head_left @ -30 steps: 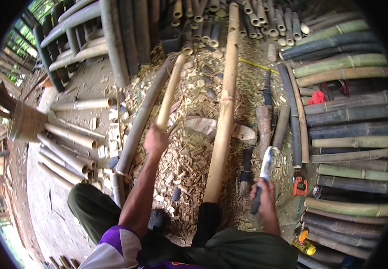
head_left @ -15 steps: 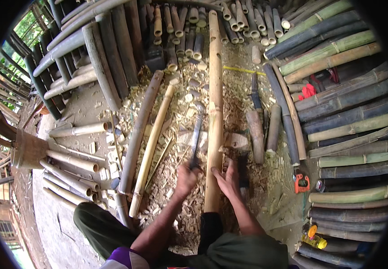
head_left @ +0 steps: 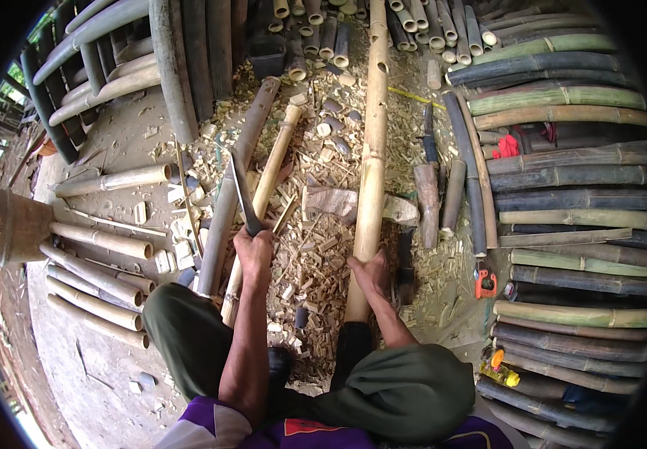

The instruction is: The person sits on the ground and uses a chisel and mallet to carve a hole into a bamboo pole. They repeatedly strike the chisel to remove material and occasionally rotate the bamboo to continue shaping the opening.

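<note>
Left grip [head_left: 255, 251]: you have it closed on the dark handle of a knife [head_left: 240, 183], blade angled away and leftward in front of a grey pole [head_left: 258, 112]. Right grip [head_left: 370, 273]: you have it clasped on the long pale pole [head_left: 373, 168] close to its near end, the rest running away ahead of that grip across a wood block [head_left: 331, 203]. Wood chips [head_left: 308, 280] litter the ground between your grips; an orange handle [head_left: 485, 283] lies well off to the right grip's right.
</note>
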Available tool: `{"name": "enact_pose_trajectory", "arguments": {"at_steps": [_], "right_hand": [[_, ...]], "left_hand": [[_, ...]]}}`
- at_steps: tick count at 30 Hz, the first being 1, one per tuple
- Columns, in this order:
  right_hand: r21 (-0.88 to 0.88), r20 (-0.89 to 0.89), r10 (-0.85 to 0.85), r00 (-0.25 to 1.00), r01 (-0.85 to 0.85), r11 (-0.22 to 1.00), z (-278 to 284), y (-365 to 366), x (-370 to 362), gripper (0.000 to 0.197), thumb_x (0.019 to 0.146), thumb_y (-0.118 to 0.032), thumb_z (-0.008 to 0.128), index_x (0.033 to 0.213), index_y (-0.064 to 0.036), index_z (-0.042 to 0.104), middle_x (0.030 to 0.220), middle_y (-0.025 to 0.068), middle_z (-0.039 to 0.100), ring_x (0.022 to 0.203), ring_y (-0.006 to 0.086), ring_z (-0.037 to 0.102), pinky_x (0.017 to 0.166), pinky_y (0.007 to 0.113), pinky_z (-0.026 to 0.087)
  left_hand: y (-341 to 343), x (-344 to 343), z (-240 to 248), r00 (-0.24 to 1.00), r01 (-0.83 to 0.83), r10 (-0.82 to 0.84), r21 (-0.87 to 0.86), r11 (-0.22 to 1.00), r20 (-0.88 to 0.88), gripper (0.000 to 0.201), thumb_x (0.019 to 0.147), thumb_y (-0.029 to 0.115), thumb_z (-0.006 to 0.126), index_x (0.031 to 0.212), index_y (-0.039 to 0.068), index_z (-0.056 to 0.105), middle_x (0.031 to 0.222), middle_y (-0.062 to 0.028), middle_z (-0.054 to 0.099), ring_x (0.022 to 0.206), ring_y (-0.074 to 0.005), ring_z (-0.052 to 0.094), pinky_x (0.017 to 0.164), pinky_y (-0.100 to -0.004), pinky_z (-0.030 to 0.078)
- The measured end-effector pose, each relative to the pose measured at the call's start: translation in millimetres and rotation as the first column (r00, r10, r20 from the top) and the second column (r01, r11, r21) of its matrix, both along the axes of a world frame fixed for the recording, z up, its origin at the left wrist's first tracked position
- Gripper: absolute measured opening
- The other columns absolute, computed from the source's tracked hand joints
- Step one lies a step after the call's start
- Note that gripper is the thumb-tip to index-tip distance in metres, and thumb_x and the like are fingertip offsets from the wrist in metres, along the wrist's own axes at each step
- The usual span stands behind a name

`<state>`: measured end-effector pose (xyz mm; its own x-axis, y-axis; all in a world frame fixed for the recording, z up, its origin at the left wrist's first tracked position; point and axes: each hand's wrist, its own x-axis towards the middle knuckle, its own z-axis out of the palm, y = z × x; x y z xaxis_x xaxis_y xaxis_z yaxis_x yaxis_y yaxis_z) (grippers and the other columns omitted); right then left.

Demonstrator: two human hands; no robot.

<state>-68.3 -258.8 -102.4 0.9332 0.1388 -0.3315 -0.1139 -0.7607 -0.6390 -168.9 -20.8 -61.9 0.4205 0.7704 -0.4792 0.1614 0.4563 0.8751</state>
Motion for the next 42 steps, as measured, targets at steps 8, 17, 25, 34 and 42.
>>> {"name": "enact_pose_trajectory", "arguments": {"at_steps": [8,17,25,34,42], "right_hand": [[-0.224,-0.013,-0.086,0.996,0.081,0.971,17,21,-5,0.069,0.072,-0.031,0.081,0.121,0.0048,0.048,0.104,0.0314,0.067,0.094,0.0467,0.068,0.083,0.052,0.056],[0.295,-0.145,0.073,0.987,-0.027,0.955,0,-19,-15,0.068,0.080,-0.035,0.082,0.123,0.0042,0.047,0.099,0.0225,0.065,0.091,0.0355,0.067,0.077,0.047,0.053],[0.218,-0.076,0.331,0.941,-0.309,0.926,10,-80,-42,0.051,0.086,-0.032,0.077,0.117,0.0026,0.057,0.101,0.0243,0.064,0.092,0.0432,0.063,0.082,0.048,0.051],[0.347,-0.344,0.353,0.870,-0.232,0.909,46,-126,-22,0.029,0.094,-0.020,0.069,0.114,-0.0009,0.060,0.084,0.0111,0.064,0.076,0.0237,0.065,0.068,0.034,0.051],[-0.354,0.625,0.284,0.727,-0.061,0.933,35,-114,113,0.040,0.097,-0.022,0.062,0.127,0.0027,0.053,0.115,0.0223,0.057,0.100,0.0383,0.063,0.078,0.047,0.053]], "left_hand": [[4,12,11,0.983,0.128,-0.114,0.090,0.988,-0.146,0.012,0.087,0.012,0.061,0.086,0.001,0.065,0.067,-0.0030,0.058,0.051,-0.0090,0.048,0.043,-0.0256,0.037],[65,128,63,0.904,0.203,-0.123,-0.158,0.966,0.410,0.020,0.099,0.017,0.048,0.109,0.000,0.054,0.077,-0.0079,0.057,0.053,-0.0141,0.049,0.045,-0.0307,0.042],[252,301,57,0.822,0.374,0.048,-0.602,0.705,0.567,0.027,0.095,0.013,0.045,0.108,-0.011,0.048,0.087,-0.0181,0.060,0.068,-0.0228,0.060,0.056,-0.0337,0.056],[312,368,21,0.872,0.236,0.043,-0.497,0.835,0.487,0.040,0.104,0.019,0.031,0.120,-0.015,0.046,0.096,-0.0249,0.061,0.079,-0.0347,0.064,0.072,-0.0496,0.060],[226,288,59,0.625,0.685,-0.194,-0.413,0.600,0.756,0.032,0.095,0.006,0.048,0.120,-0.013,0.046,0.109,-0.0229,0.062,0.096,-0.0344,0.064,0.085,-0.0418,0.058]]}}
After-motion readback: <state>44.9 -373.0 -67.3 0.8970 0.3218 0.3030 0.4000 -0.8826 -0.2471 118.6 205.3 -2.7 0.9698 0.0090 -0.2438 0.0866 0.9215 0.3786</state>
